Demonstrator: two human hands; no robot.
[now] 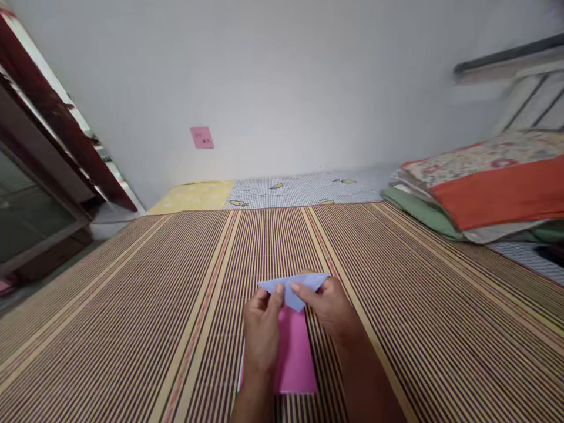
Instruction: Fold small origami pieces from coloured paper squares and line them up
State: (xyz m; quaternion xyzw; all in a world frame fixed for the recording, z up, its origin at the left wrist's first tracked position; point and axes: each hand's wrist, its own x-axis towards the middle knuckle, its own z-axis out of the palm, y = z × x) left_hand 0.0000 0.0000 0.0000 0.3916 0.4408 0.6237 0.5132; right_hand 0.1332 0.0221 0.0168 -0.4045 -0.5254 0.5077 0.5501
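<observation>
A folded sheet of light blue paper [294, 298], roughly triangular with its long edge on top, is held up between both hands. My left hand [261, 320] pinches its left part, thumb on the near face. On the right part, my right hand [328, 302] grips it with the thumb across the front and fingers behind. Below the hands lies pink paper [296, 358] on the striped mat, partly covered by my left wrist and forearm.
The striped mat [145, 294] spreads across the bed. Folded bedding [497, 188] is piled at the right, near a rail [506, 56]. A pink note [202, 137] is stuck on the wall. Checked cloth [295, 191] and yellow cloth [194, 197] show at the far edge.
</observation>
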